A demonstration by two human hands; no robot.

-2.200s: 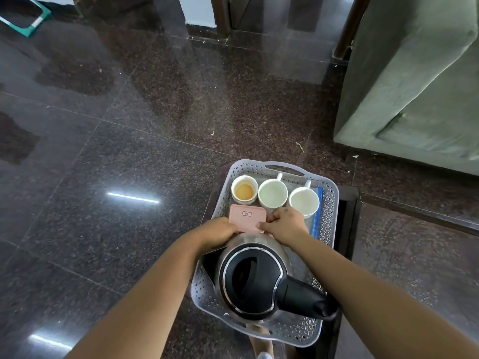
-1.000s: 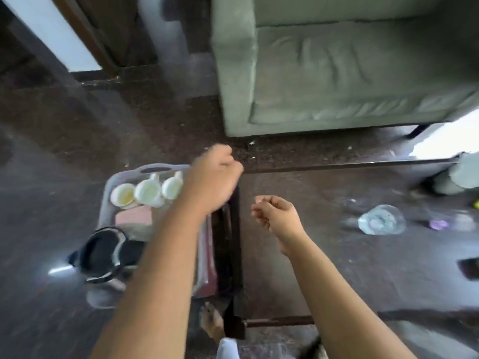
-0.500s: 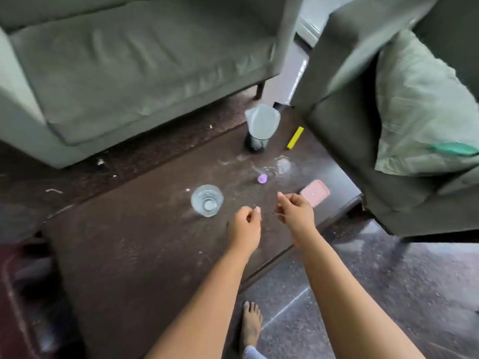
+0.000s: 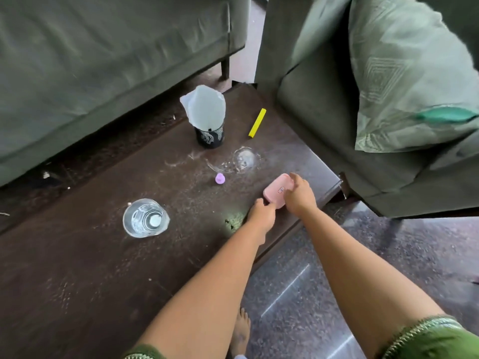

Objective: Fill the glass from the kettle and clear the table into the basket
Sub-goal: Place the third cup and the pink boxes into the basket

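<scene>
Item: pink case (image 4: 276,193), flat near the surface (image 4: 90,268) front edge, right end. Long axis runs diagonally, near-left to far-right. Right hand (image 4: 298,196) fingers clamped over its far end; left hand (image 4: 260,216) fingers touching near corner, grip unclear.

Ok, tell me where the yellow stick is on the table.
In the head view the yellow stick lies at the table's far right end, just right of the black cup, beside the armchair.
</scene>
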